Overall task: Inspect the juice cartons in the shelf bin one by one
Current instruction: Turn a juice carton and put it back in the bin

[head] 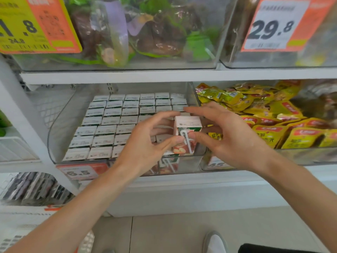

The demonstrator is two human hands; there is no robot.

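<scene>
At the far left, note the yellow price sign [36, 24] on the upper shelf bin of bagged produce [138, 33]. Below it, the clear shelf bin [60, 125] holds juice cartons [105, 125] packed upright in tight rows, tops facing you; a price label [82, 172] is fixed to its front wall. Your left hand [145, 143] and right hand [229, 137] both grasp one lifted carton [186, 134] by their fingertips, above the bin's front right corner. This carton is upright, straw side toward you. Your hands block the rows beneath and behind it. To the right, an adjoining bin holds yellow snack packets [273, 125]. Above, an orange price sign [277, 24] fronts another bin.
</scene>
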